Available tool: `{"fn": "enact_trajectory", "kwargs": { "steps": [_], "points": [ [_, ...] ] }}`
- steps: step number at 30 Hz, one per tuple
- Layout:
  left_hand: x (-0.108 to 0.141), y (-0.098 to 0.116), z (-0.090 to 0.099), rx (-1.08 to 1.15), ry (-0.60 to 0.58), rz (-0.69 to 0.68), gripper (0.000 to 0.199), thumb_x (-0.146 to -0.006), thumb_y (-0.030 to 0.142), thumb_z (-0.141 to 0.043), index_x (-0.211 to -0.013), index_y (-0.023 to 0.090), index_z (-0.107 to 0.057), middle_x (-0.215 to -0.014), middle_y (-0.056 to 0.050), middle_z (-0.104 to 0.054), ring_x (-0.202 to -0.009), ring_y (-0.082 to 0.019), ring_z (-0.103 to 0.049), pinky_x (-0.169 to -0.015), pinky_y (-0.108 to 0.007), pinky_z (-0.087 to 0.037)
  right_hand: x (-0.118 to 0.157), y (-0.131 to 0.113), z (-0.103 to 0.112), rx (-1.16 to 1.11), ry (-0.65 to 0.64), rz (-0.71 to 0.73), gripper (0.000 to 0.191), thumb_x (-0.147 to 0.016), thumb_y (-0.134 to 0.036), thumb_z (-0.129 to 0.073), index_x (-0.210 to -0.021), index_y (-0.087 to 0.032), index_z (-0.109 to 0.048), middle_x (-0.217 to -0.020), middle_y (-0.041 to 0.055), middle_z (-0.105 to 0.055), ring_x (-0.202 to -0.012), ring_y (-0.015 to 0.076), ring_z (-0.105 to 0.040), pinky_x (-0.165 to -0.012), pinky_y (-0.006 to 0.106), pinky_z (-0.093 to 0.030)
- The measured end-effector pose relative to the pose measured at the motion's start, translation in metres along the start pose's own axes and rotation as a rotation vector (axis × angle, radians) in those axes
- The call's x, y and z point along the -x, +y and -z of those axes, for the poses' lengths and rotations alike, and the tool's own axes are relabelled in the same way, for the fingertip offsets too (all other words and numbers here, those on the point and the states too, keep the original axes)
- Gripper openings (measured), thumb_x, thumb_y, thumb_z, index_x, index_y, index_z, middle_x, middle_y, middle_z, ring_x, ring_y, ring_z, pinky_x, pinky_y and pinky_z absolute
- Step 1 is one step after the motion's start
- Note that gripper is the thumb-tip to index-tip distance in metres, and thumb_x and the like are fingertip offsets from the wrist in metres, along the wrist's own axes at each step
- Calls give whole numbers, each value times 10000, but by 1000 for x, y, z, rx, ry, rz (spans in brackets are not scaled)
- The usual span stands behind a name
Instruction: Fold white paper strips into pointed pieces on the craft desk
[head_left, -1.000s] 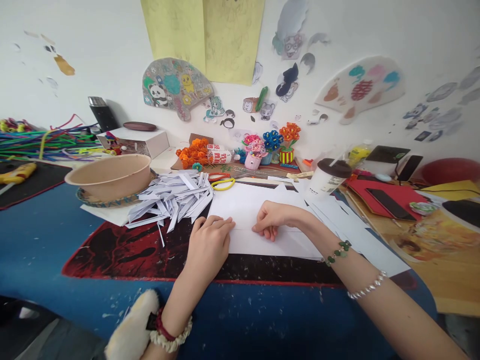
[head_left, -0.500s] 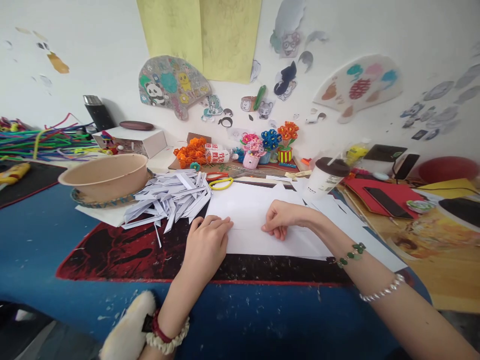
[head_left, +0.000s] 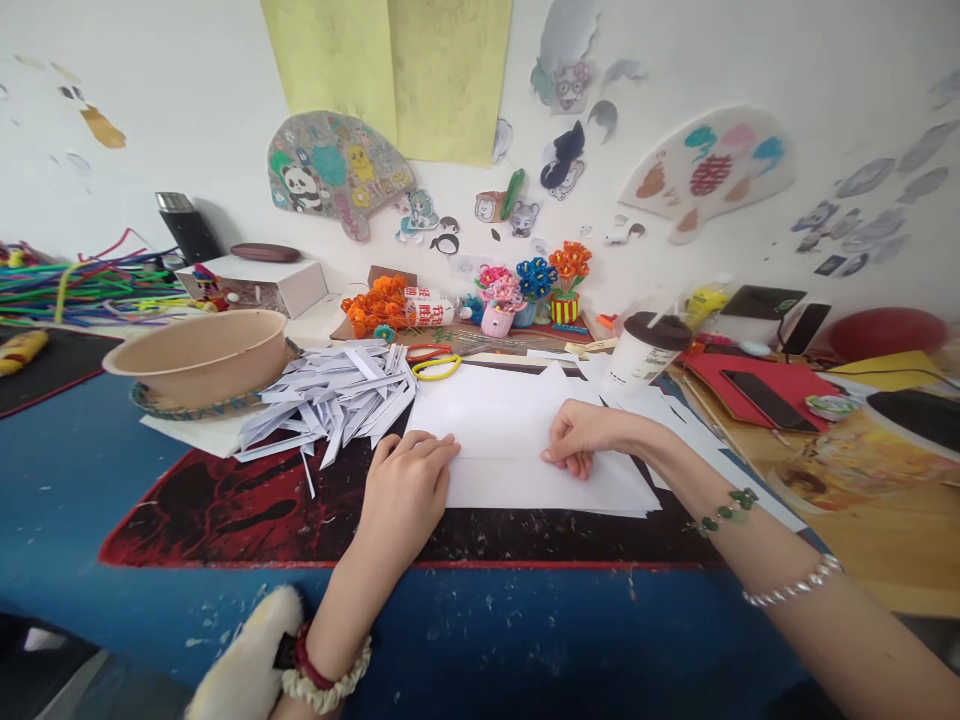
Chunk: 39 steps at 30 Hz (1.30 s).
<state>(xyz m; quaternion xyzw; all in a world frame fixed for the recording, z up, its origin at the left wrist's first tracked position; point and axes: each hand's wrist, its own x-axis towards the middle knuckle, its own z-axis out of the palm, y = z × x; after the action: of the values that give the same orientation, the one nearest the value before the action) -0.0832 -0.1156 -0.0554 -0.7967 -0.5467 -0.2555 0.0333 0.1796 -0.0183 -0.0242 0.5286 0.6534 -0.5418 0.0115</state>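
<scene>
As the flattened left hand [head_left: 401, 495] seemingly anchors white paper [head_left: 499, 485] at its left, the curled-up right hand [head_left: 583, 438] touches its right half.

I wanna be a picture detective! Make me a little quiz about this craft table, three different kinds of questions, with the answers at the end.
1. True or false: the left hand touches the white paper.

2. Which thing is just left of the pile of white paper strips in the picture?
A) The lidded drink cup
B) The beige basin
C) The orange flowers in the striped pot

3. Fill the gap: the green-beaded bracelet is on the person's ____ arm.

Key:
1. True
2. B
3. right
</scene>
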Motion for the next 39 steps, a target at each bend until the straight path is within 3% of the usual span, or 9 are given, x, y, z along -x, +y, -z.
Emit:
{"fn": "enact_trajectory", "kwargs": {
  "steps": [18, 27, 39],
  "points": [
    [-1, 0, 1, 3, -8, 1, 309, -898, 111, -458, -1053, 228, -698, -1056, -24, -741, -1010, -221, -632, -851, -411, -381, 18, 28, 23, -18, 5, -112, 341, -607, -436, -816, -571, -141, -649, -500, 33, -643, -449, 111, -596, -483, 206, -520],
    [-2, -1, 0, -6, -15, 4, 325, -901, 105, -439, -1051, 221, -703, -1044, -22, -743, -1013, -219, -633, -849, -402, -380, 27, 63, 41, -42, 27, -146, 356, -629, -470, -806, -584, -153, -650, -535, 63, -665, -459, 130, -611, -461, 212, -503],
    [-2, -1, 2, -15, -56, 14, 316, -921, 111, -430, -1066, 222, -689, -1070, -17, -728, -1046, -208, -616, -866, -388, -383, 40, 62, 42, -157, -18, -111, 327, -610, -419, -829, -609, -133, -673, -556, 38, -663, -515, 134, -637, -541, 229, -561]
  ]
}}
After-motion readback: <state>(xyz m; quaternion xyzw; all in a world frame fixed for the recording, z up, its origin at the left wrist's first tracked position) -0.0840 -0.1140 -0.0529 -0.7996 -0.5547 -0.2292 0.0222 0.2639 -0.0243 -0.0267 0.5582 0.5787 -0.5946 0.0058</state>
